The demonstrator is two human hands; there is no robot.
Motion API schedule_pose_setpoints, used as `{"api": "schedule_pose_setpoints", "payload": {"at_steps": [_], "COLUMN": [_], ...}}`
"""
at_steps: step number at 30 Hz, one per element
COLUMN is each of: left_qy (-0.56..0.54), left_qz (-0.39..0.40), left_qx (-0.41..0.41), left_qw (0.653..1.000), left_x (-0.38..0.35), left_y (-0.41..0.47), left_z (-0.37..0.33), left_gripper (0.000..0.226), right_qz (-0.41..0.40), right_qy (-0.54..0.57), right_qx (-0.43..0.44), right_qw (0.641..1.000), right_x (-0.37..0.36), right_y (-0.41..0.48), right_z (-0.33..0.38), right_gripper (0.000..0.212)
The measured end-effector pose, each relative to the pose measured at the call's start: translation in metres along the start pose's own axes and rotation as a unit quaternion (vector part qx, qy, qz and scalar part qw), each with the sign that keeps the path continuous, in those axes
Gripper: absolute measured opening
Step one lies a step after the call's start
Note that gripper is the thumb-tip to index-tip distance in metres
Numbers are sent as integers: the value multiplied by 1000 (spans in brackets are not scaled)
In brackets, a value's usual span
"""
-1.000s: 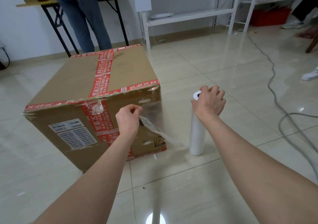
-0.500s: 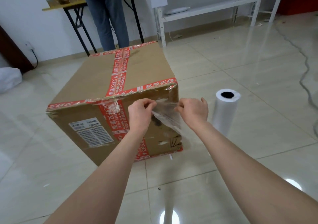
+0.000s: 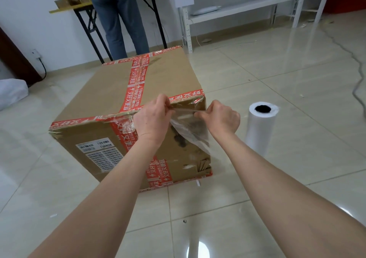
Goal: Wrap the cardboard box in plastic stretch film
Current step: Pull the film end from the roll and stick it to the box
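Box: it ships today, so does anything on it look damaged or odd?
Yes. The box has a crumpled near left top corner with wrinkled red tape, and dark smudges and white scuffs mark its front face.

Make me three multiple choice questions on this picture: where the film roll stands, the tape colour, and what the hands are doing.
1. Where is the film roll relative to the cardboard box? A) on top B) on the floor, to its right C) inside it
2. What colour is the tape? A) red B) blue C) green
3. The left hand and right hand? A) both lie open B) one holds the roll C) both pinch the film
Answers: 1 B, standing upright there; 2 A, red strips cross the box top; 3 C, fingers of both pinch its loose end.
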State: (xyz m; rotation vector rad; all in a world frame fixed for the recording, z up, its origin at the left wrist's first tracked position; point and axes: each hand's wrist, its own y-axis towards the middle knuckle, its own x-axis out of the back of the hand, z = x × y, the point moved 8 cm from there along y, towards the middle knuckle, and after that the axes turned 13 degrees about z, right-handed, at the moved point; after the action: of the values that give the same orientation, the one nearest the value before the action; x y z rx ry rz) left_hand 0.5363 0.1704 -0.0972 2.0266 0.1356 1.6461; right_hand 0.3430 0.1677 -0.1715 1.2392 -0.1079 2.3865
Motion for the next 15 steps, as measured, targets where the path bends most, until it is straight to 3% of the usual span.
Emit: {"api": "schedule_pose_setpoints", "payload": {"at_steps": [2,3,5,7,10,13,15], "left_qy": [29,50,84,141,320,426,461], "left_qz": [-74,-96,-59,32,157,143,137], "left_qx": [-52,-132,-331,-441,-411,-440,-443], "left_qw": [996,985,938,886,839,777,756], "left_x": [11,11,-11,-47,-94,-101,-102], "left_y": [-9,-17,-41,-56,-40,-24,-17], "left_z": [-4,-18,-54,-72,-46,-22,-15], "left_gripper": [17,16,19,34,62,63,61], "right_qz": [-5,-7,-9,-9,-28,-40,-53], "right_qy": [13,21,27,19,27,37,30], "right_qx": [6,11,15,11,8,22,38], "right_qw": [1000,1000,999,1000,999,998,997], "right_x": [2,3,4,3,7,12,16], "right_y": [1,1,1,0,0,2,1], "right_z": [-1,-1,-3,-5,-8,-13,-16], "right_gripper": [47,49,52,50,43,35,30]}}
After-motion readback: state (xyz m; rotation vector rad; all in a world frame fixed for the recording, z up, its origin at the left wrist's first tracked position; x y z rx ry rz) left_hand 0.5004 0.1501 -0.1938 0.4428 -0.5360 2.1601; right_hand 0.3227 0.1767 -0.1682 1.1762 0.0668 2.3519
